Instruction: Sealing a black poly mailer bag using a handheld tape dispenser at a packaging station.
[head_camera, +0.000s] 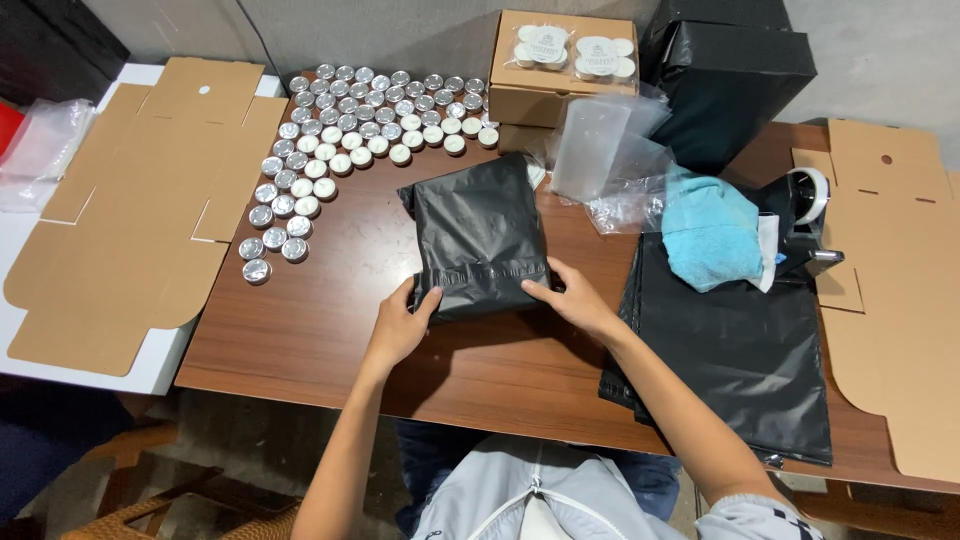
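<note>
Head view, looking down at the brown wooden tabletop (330, 340).

Working at the near edge of a bulging black plastic mailer bag (480, 235), lying at the middle of the tabletop, already filled and with its near end folded over in a band.

Clamping the grip of the left hand (400, 325) on the bag's near-left corner, thumb on top and fingers curled against the edge.

Laying the fingers of the right hand (575, 300) on the near-right corner. Not showing whether this grip is closed round the edge or only pressing flat, so cannot tell.

Judging the work as partway along. One bag is packed and being closed at its fold, with no tape visible on it.

Leaving much undone, going by what is lying about:
- a wide spread of loose white tealight candles in silver cups (340, 130) at the far left of the tabletop
- a flat unfolded brown cardboard carton blank (140, 200) to the left, and another (890, 300) to the right
- a stack of flat empty black mailer bags (740, 350) just beside the right forearm

Also sitting beyond the bag:
- a closed brown cardboard box (560, 95) carrying two wrapped packs of candles
- crumpled clear plastic bags (610, 160)
- a folded light-blue cloth (710, 230)
- a black tape dispenser (810, 215)
</note>
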